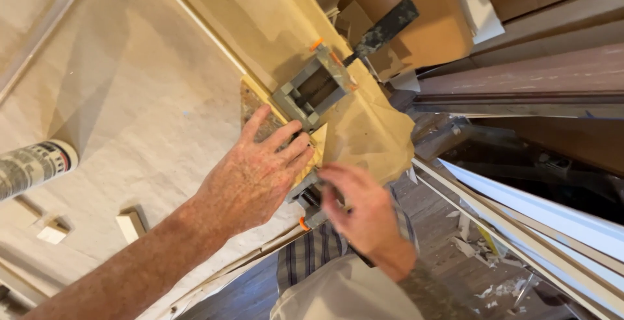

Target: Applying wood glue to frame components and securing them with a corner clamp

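Note:
My left hand (260,170) lies flat, fingers spread, on a mitred corner of pale wooden moulding (318,139) at the table's edge. A grey corner clamp (312,89) with orange tips holds that corner, and its dark handle (385,29) sticks out toward the upper right. My right hand (361,206) is blurred and curls around the clamp's near screw handle (311,198) below the corner. Brown paper (364,131) hangs under the clamp. Thin wooden strips (195,24) run from the corner to the upper left.
A pale worktable (130,99) fills the left. A caulk tube (36,167) lies at the left edge, with small wood blocks (130,224) near it. Long white trim boards (539,229) lean at the right. Wood scraps litter the dark floor (481,261).

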